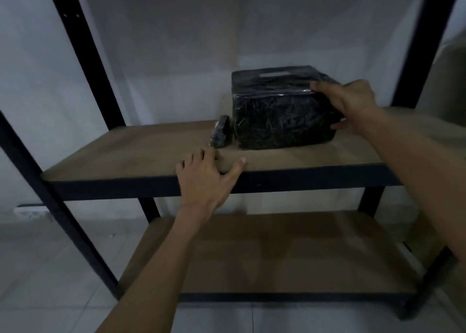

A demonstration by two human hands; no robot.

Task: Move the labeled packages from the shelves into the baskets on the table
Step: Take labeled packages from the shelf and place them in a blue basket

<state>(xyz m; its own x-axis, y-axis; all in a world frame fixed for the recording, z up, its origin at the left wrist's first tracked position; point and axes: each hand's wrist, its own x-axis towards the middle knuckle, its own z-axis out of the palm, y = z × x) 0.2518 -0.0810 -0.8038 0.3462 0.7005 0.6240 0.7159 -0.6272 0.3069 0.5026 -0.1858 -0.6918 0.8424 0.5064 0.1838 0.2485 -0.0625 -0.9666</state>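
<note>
Two wooden shelves (141, 151); floor (50, 269) perhaps tiled.

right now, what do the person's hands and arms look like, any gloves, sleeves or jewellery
Both the left hand and the right hand are bare, with no gloves. No ring, watch or band shows in this dim view. Both forearms are bare as far as the frame's edge; no sleeve is in view.

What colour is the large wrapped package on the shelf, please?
The large plastic-wrapped package is black; head view.
</note>
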